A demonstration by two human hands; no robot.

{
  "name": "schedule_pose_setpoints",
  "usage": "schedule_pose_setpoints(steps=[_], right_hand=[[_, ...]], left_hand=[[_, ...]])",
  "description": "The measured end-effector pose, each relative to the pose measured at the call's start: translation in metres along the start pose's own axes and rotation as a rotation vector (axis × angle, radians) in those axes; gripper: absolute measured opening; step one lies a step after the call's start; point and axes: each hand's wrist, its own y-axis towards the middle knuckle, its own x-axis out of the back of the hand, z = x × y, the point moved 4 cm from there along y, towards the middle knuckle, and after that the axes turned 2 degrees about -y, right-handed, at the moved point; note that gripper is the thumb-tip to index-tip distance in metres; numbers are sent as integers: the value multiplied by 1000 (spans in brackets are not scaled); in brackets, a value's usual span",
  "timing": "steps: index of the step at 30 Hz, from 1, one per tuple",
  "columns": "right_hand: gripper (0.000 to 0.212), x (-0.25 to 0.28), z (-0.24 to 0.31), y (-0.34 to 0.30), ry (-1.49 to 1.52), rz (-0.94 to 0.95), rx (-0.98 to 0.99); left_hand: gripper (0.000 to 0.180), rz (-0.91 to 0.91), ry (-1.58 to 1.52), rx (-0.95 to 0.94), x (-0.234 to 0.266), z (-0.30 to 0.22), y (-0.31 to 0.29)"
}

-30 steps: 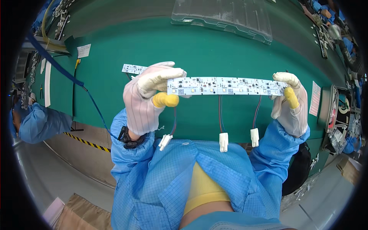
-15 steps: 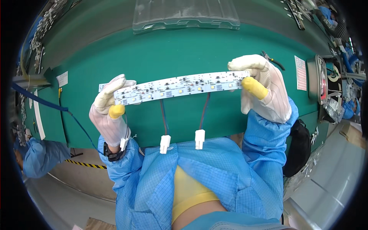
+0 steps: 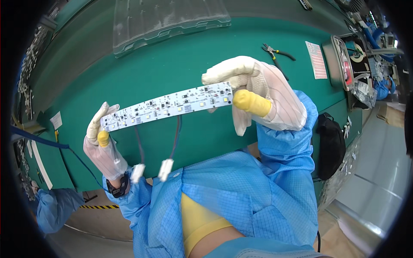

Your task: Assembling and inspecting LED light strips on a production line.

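Between my hands, above the green mat, I hold a long white LED circuit board [image 3: 165, 107] dotted with small components. My left hand [image 3: 103, 137], in a white glove with a yellow thumb cot, pinches its left end. Gloved the same way, my right hand [image 3: 262, 92] grips the right end between yellow-tipped thumb and fingers. The board slants, its right end farther from me. Two thin wire leads hang below it, ending in a left white connector [image 3: 137, 173] and a right white connector [image 3: 165, 169], both slightly blurred.
A clear plastic tray [image 3: 172, 28] lies at the far side of the green mat [image 3: 189, 60]. Beyond my right hand are cutting pliers [image 3: 277, 53], a sheet of red labels [image 3: 316, 59] and a metal bin [image 3: 340, 60]. A blue cord [image 3: 38, 138] runs at left, near a co-worker's sleeve [image 3: 58, 208].
The board and both hands have shifted left in view, and the board tilts more, its left end lower. The scene has turned, and the pliers show more fully.
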Motion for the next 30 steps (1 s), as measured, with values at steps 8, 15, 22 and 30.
schedule_pose_setpoints(steps=[8, 15, 22, 30], right_hand=[[33, 4, -3, -2, 17, -6, 12], [33, 8, -3, 0, -58, -116, 56], [34, 18, -14, 6, -55, -166, 35], [34, 26, -27, 14, 44, -147, 82]], left_hand=[[52, 10, 9, 1, -3, 1, 3], [49, -77, -179, -54, 5, 5, -4], [40, 27, -348, -57, -5, -11, -8], [36, 186, -172, -365, -8, -31, -7]])
